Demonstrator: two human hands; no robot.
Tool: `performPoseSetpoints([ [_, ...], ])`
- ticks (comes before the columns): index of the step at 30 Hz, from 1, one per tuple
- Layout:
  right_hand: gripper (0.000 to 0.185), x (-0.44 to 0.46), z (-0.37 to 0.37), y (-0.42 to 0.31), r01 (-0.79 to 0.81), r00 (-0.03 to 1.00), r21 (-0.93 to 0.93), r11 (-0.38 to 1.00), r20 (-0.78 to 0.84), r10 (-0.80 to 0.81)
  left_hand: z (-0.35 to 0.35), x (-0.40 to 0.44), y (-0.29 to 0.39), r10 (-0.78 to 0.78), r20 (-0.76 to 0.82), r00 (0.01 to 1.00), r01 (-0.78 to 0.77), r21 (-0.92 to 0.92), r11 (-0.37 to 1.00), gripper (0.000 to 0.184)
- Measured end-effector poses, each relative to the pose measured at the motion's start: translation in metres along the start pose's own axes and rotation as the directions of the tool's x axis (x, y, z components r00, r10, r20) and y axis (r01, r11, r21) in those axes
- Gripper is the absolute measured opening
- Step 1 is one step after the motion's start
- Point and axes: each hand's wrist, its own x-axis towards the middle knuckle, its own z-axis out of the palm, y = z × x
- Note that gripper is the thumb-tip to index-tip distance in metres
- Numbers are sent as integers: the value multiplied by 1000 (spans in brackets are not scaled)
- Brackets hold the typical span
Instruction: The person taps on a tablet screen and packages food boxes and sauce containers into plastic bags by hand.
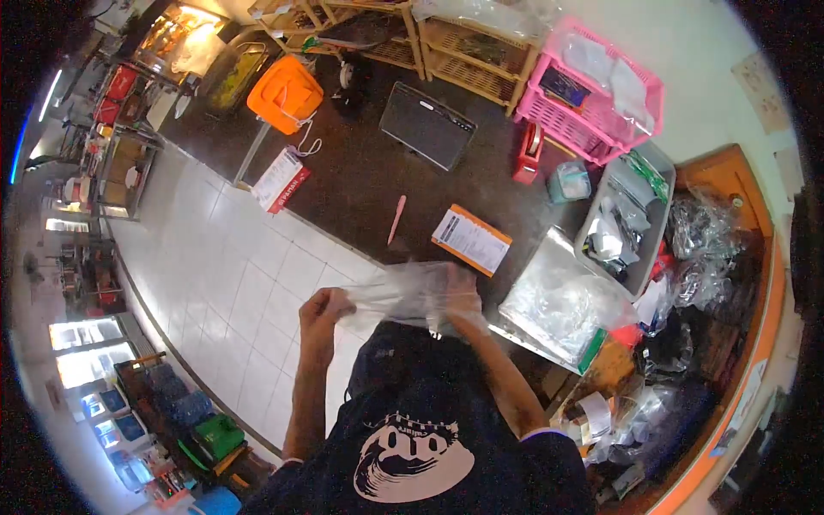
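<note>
A clear plastic bag point(395, 292) is stretched between my two hands in front of my waist, at the edge of the dark counter. My left hand point(324, 311) pinches the bag's left end with closed fingers, above the tiled floor. At the other end is my right hand point(462, 296), also gripping the bag; the film and some motion blur partly veil its fingers. Just beyond the right hand, an orange-edged pad with a printed slip point(470, 240) lies on the counter. A pink pen point(396, 220) rests to the left of the pad.
A stack of clear plastic bags point(558, 300) lies at right, beside a grey bin point(631, 223) of loose items. Farther back are a red tape dispenser point(529, 153), a pink basket point(592, 94), a black flat device point(427, 126) and an orange container point(285, 94). A red-and-white booklet point(281, 180) sits near the left edge.
</note>
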Motion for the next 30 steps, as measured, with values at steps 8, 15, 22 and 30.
performPoseSetpoints([
  [8,72,-47,-193,-69,267,744,743,614,247,-621,-18,31,-57,-243,-147,959,260,106,960,22],
  [15,117,102,-56,43,-14,897,-439,898,-402,-183,-43,29,7,-267,81,960,268,-3,963,50],
  [22,120,-34,-157,23,-148,898,28,989,-414,147,51,69,32,-231,317,920,216,83,973,39],
  [30,98,-250,-261,-11,-383,857,-130,915,-418,300,158,32,63,-61,572,818,143,-100,985,28],
])
